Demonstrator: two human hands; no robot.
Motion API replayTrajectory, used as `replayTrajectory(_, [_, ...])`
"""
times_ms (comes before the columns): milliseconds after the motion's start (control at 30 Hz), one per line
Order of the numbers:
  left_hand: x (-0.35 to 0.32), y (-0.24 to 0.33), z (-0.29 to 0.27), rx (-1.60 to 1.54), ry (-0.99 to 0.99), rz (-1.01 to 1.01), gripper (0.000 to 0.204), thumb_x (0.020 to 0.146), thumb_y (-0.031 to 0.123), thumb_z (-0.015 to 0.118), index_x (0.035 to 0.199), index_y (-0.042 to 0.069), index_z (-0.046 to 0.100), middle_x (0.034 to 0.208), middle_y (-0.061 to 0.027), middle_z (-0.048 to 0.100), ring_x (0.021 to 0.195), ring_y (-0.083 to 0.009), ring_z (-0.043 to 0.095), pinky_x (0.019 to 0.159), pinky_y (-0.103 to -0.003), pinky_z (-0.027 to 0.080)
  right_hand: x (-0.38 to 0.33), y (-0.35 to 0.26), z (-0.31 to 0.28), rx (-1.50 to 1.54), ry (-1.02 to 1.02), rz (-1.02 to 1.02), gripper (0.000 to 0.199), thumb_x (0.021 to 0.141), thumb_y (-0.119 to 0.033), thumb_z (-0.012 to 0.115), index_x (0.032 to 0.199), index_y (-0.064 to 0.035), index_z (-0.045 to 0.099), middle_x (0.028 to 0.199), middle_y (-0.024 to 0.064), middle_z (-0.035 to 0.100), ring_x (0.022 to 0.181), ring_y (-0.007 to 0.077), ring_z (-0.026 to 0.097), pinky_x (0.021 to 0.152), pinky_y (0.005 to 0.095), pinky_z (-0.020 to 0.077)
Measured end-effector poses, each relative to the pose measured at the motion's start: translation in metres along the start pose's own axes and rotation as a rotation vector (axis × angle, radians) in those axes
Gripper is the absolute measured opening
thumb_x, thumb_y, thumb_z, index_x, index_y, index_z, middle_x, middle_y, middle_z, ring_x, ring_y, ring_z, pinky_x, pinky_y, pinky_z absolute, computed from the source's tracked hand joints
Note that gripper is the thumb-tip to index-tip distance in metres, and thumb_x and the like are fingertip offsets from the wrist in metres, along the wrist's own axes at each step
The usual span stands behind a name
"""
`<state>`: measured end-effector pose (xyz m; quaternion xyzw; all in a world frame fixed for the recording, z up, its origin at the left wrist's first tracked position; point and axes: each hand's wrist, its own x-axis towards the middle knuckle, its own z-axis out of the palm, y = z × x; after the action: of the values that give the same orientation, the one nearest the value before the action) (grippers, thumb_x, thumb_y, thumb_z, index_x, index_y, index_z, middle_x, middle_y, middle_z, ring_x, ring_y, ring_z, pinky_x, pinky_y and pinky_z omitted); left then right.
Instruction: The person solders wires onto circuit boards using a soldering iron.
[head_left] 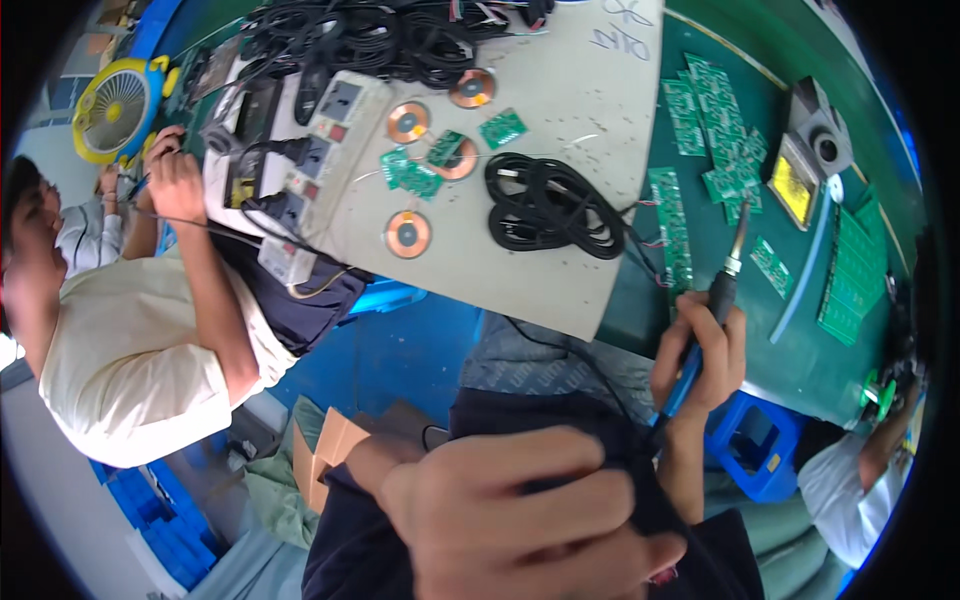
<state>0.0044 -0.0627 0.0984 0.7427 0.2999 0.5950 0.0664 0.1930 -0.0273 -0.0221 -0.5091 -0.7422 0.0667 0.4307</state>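
Observation:
My right hand [706, 350] is closed around a soldering iron [692, 372] with a blue and black handle. Its metal tip points up and away, over the green table near a pile of green circuit boards [728, 130]. A long strip of circuit boards [672, 225] lies just left of the iron, with thin wires at its edge. Close to the camera, my left hand [520, 515] is raised before my dark shirt, slightly blurred. Its fingers are curled in, and whatever they may hold is hidden. A coiled black cable [545, 205] rests on the pale board ahead.
Copper coils [408, 234] and small boards lie mid-table, beside a power strip [312, 165]. Black cables [400, 40] heap at the back. A soldering stand [797, 182] with yellow sponge is right. A person [150, 340] sits left; a blue stool [752, 450] stands right.

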Motion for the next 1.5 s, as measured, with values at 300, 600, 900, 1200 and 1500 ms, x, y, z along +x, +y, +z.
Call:
replayTrajectory(300, [0.026, 0.005, -0.003, 0.143, -0.261, -0.361, 0.030, 0.067, 0.012, 0.092, 0.074, 0.010, 0.063, 0.072, 0.0003, 0.062, 0.059, -0.0172, 0.054, 0.055, -0.029, 0.047, 0.004, 0.001, -0.002, 0.013, 0.020, -0.001, 0.039, 0.068, 0.011, 0.069, 0.102, -0.0078, 0.078, 0.099, 0.0102, 0.071, 0.077, 0.0241, 0.064, 0.070, 0.0333, 0.0517])
replayTrajectory(600, [0.023, -0.131, -0.015, 0.573, -0.236, -0.531, 0.023, 0.075, 0.003, 0.079, 0.097, 0.007, 0.073, 0.081, -0.0018, 0.067, 0.064, -0.0182, 0.057, 0.063, -0.030, 0.047, -0.002, 0.004, 0.002, -0.024, 0.007, -0.043, 0.042, 0.065, 0.008, 0.072, 0.102, -0.0105, 0.078, 0.099, 0.0081, 0.070, 0.076, 0.0232, 0.060, 0.069, 0.0334, 0.0503])
replayTrajectory(900, [0.016, -0.202, -0.005, 0.902, -0.263, -0.484, 0.025, 0.080, 0.004, 0.075, 0.106, 0.005, 0.075, 0.096, -0.0052, 0.079, 0.064, -0.0222, 0.062, 0.064, -0.035, 0.052, 0.004, -0.001, 0.000, -0.027, 0.016, -0.096, 0.039, 0.067, 0.009, 0.069, 0.101, -0.0100, 0.076, 0.097, 0.0086, 0.070, 0.073, 0.0244, 0.059, 0.067, 0.0343, 0.0492])
replayTrajectory(1200, [0.029, -0.173, -0.015, 0.472, 0.144, -0.641, 0.020, 0.083, -0.002, 0.080, 0.102, 0.003, 0.082, 0.084, -0.0060, 0.080, 0.055, -0.0152, 0.062, 0.057, -0.028, 0.051, 0.007, -0.001, 0.002, -0.041, 0.035, -0.103, 0.039, 0.067, 0.009, 0.068, 0.100, -0.0098, 0.076, 0.096, 0.0090, 0.071, 0.072, 0.0247, 0.059, 0.067, 0.0341, 0.0492])
replayTrajectory(1500, [0.056, -0.136, -0.059, -0.157, 0.603, -0.439, 0.023, 0.086, -0.009, 0.079, 0.108, -0.004, 0.078, 0.094, -0.0153, 0.081, 0.080, -0.0203, 0.077, 0.076, -0.025, 0.061, 0.004, 0.001, 0.001, -0.045, 0.032, -0.088, 0.044, 0.063, 0.007, 0.073, 0.102, -0.0113, 0.078, 0.098, 0.0069, 0.069, 0.077, 0.0236, 0.060, 0.070, 0.0345, 0.0503])
